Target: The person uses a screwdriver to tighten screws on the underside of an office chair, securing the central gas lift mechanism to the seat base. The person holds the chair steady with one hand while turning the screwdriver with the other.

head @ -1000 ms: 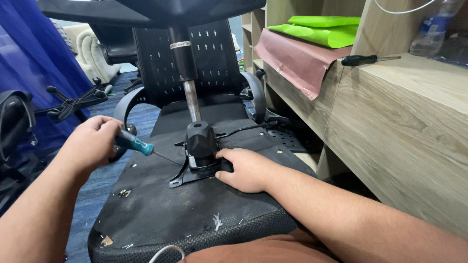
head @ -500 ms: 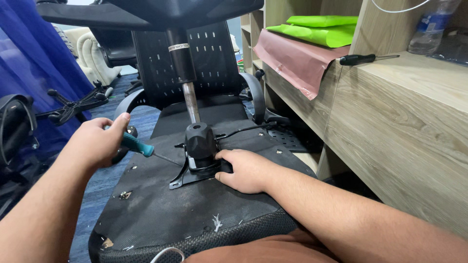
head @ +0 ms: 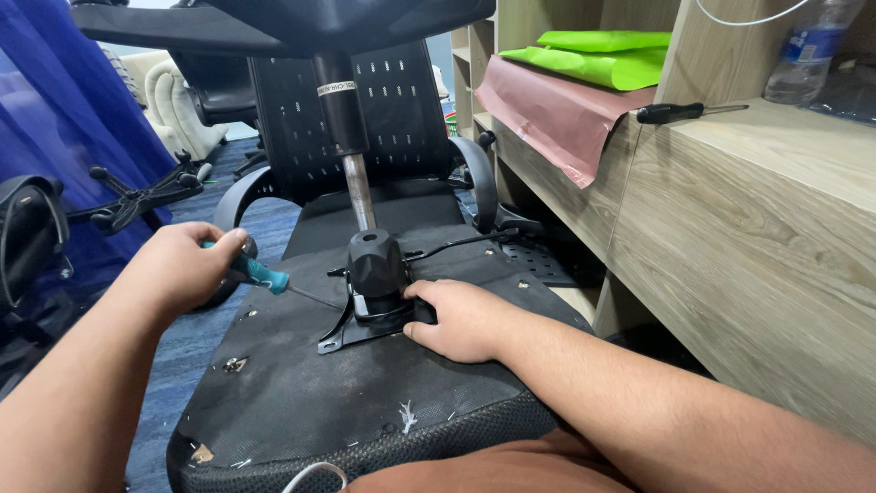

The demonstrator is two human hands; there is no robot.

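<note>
Gripping a teal-handled screwdriver (head: 260, 272) in a closed fist, the left hand (head: 187, 265) has drawn slightly back and up over the last second, though the shaft still angles toward the black mechanism plate (head: 365, 319) just to its right. The right hand (head: 465, 318) stays pressed flat on that plate's edge, fingers together, steadying it against the upturned chair seat (head: 347, 393). Judging by this, the screw work continues.
</note>
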